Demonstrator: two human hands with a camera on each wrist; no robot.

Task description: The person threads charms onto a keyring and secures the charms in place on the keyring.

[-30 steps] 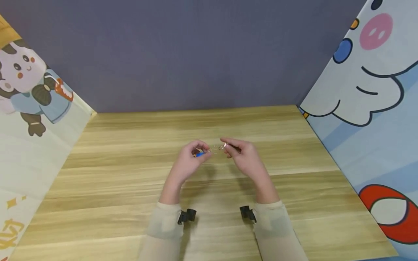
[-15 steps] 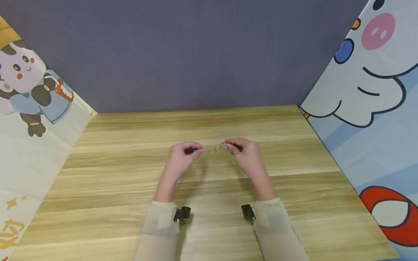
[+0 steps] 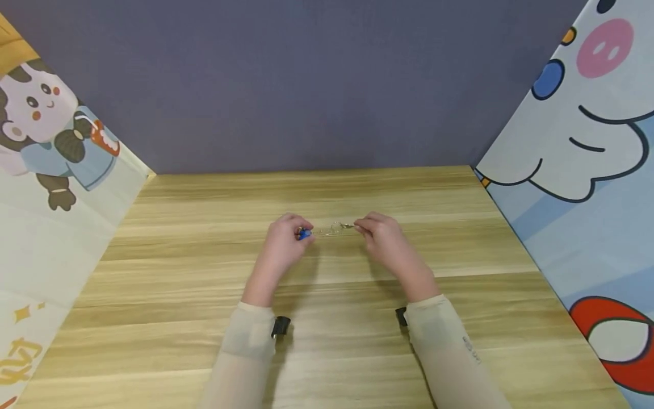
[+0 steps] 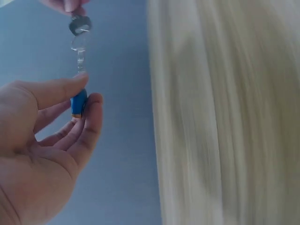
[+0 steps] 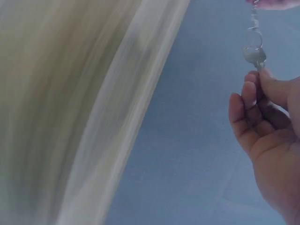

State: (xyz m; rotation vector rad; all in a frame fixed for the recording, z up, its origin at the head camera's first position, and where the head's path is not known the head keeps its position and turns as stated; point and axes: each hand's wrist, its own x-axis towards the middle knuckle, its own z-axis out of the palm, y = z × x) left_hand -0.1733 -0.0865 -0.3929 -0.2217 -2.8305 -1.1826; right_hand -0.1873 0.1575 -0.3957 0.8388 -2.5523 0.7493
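Note:
A blue charm (image 4: 78,102) with a gold-coloured end is pinched between the thumb and fingers of my left hand (image 3: 286,238). From it a thin metal chain (image 4: 80,60) runs to a split ring (image 5: 254,37), which carries a silver key (image 5: 255,56). My right hand (image 3: 385,238) pinches the key by its blade, most of which the fingers hide. Chain and ring stretch between both hands above the table, as the head view shows. What the charm depicts is too small to tell.
Beneath the hands lies a wood-grain table (image 3: 204,318). A dark grey panel (image 3: 317,85) stands along its far edge. Cartoon-printed panels flank it, one on the left (image 3: 51,244) and one on the right (image 3: 603,244).
My left hand has moved left, drawing the chain out straighter. My right hand's hold has shifted from the key's head to its blade, so the head now shows.

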